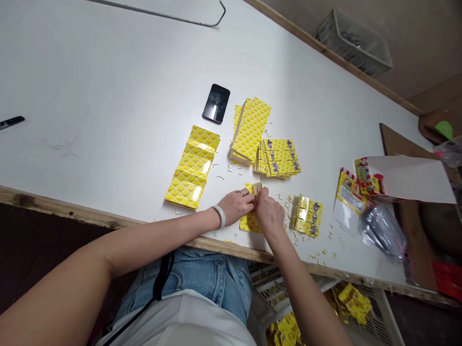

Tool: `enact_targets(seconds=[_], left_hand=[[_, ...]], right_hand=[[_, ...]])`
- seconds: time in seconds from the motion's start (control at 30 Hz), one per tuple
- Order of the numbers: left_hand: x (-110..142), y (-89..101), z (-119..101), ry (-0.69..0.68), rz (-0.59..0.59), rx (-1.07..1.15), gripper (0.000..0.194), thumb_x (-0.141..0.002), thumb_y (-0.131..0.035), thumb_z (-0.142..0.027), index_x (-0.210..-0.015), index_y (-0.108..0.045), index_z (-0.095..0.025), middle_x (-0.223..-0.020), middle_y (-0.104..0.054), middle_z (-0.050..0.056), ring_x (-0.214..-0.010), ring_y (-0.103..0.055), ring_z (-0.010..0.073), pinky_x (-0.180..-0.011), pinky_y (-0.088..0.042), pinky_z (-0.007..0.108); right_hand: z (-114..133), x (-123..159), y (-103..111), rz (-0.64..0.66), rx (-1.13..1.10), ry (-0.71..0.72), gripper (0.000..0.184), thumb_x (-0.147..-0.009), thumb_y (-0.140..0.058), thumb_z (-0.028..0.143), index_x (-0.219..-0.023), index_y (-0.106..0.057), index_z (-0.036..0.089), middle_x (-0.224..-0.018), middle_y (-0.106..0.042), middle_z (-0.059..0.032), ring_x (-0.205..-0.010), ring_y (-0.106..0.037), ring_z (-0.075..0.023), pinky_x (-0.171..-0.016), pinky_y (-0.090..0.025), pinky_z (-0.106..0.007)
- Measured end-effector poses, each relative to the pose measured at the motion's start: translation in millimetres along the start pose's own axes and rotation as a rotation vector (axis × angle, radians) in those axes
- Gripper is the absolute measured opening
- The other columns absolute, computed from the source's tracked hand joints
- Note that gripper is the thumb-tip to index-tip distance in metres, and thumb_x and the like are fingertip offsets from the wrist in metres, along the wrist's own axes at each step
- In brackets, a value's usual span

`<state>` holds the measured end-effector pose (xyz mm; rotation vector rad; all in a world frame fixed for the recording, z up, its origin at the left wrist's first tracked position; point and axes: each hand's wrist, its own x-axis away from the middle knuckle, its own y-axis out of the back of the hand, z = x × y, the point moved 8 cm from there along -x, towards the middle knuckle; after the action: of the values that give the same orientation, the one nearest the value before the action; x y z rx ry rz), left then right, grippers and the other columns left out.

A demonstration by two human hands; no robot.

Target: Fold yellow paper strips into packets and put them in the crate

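Note:
A yellow printed card sheet (250, 223) lies at the table's front edge, under both hands. My left hand (235, 206) is closed on its upper left part, fingers bent. My right hand (270, 213) pinches the same sheet near its top, where a pale flap (257, 187) stands up; the fingers partly hide it. Just beyond the hands are a stack of long yellow cards (252, 128) and a stack of yellow cards with purple figures (282, 157). To the right sits a smaller yellow card pile (307, 215), and to the left a glossy creased yellow stack (193, 166).
A phone (216, 104) lies beyond the left stack. Small cut scraps (286, 208) litter the tabletop. A cutter knife (5, 125) and a bent metal rod (119, 5) are farther left. Plastic bags (383, 230) crowd the right side. Below, crates hold yellow pieces (285, 336).

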<state>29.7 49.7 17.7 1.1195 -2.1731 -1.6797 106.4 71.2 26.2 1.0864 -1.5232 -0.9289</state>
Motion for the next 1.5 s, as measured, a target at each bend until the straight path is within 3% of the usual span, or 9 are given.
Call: enact_targets(seconds=[0.1,0.2,0.33,0.47,0.63,0.93,1.07,1.37,1.5], left_hand=[[0,0.3,4,0.044,-0.016,0.022,0.022,-0.092,-0.042,-0.02,-0.088,-0.063,-0.016,-0.094,-0.058,0.009,-0.093,-0.049,0.0222,-0.074,-0.044,0.034],[0,1.8,4,0.041,-0.01,0.037,0.023,-0.092,-0.042,-0.024,-0.088,-0.063,-0.017,-0.093,-0.058,0.008,-0.093,-0.049,0.0226,-0.074,-0.043,0.034],[1,5.9,3,0.037,-0.016,0.057,0.022,-0.092,-0.043,-0.025,-0.091,-0.063,-0.018,-0.092,-0.058,0.007,-0.092,-0.048,0.0221,-0.074,-0.043,0.033],[2,6.6,3,0.042,-0.018,0.056,0.022,-0.092,-0.042,-0.024,-0.091,-0.063,-0.019,-0.091,-0.057,0.007,-0.092,-0.048,0.0212,-0.074,-0.044,0.033],[3,6.8,1,0.046,-0.024,0.048,0.017,-0.091,-0.045,-0.02,-0.092,-0.062,-0.019,-0.094,-0.058,0.007,-0.094,-0.049,0.0217,-0.075,-0.046,0.034],[5,12.2,6,0.122,-0.061,0.195,0.016,-0.091,-0.046,-0.02,-0.101,-0.057,-0.017,-0.094,-0.061,0.006,-0.093,-0.052,0.0202,-0.081,-0.048,0.034],[7,10.6,6,0.107,-0.047,0.21,0.028,-0.091,-0.045,-0.02,-0.118,-0.051,-0.019,-0.096,-0.059,0.007,-0.096,-0.05,0.0213,-0.082,-0.049,0.035],[1,7.0,4,0.17,0.061,0.234,0.026,-0.089,-0.046,-0.018,-0.112,-0.059,-0.022,-0.092,-0.052,0.007,-0.092,-0.043,0.0229,-0.08,-0.047,0.038],[3,6.8,1,0.091,0.044,0.223,0.033,-0.086,-0.049,-0.011,-0.115,-0.059,-0.022,-0.094,-0.051,0.008,-0.093,-0.042,0.0232,-0.078,-0.047,0.038]], right_hand=[[-11,11,0,0.016,-0.33,0.08,0.038,-0.094,-0.032,0.042,-0.113,-0.041,0.011,-0.075,-0.063,-0.0092,-0.067,-0.061,-0.0217,-0.058,-0.04,-0.027],[-25,33,-1,-0.068,-0.748,0.133,0.067,-0.083,-0.052,0.047,-0.133,-0.024,0.012,-0.087,-0.062,-0.0075,-0.076,-0.061,-0.0203,-0.065,-0.047,-0.029],[-40,61,-15,-0.277,-1.044,-0.021,0.068,-0.076,-0.062,0.042,-0.131,-0.032,0.016,-0.106,-0.058,-0.0119,-0.095,-0.058,-0.0207,-0.079,-0.05,-0.034],[-39,72,-19,-0.437,-1.024,-0.107,0.035,-0.083,-0.054,0.037,-0.111,-0.055,0.016,-0.107,-0.059,-0.011,-0.096,-0.057,-0.0194,-0.082,-0.048,-0.034],[-38,77,-22,-0.515,-0.978,-0.144,0.017,-0.086,-0.051,0.033,-0.085,-0.055,0.017,-0.079,-0.06,-0.0036,-0.072,-0.056,-0.0155,-0.068,-0.046,-0.027],[-20,79,-19,-0.558,-0.896,0.108,0.019,-0.09,-0.039,0.014,-0.073,-0.046,0.02,-0.07,-0.047,-0.0014,-0.071,-0.047,-0.0155,-0.063,-0.039,-0.026],[-20,77,-18,-0.541,-0.921,0.076,0.018,-0.088,-0.04,0.011,-0.073,-0.046,0.02,-0.077,-0.049,-0.0035,-0.077,-0.047,-0.0171,-0.067,-0.041,-0.028],[-16,73,-15,-0.512,-0.856,0.066,0.019,-0.087,-0.039,0.008,-0.073,-0.043,0.02,-0.077,-0.048,-0.0041,-0.077,-0.046,-0.0181,-0.066,-0.041,-0.029],[-21,75,-17,-0.495,-0.954,0.052,0.02,-0.087,-0.039,0.006,-0.072,-0.041,0.02,-0.076,-0.047,-0.0031,-0.076,-0.046,-0.0175,-0.066,-0.041,-0.029]])
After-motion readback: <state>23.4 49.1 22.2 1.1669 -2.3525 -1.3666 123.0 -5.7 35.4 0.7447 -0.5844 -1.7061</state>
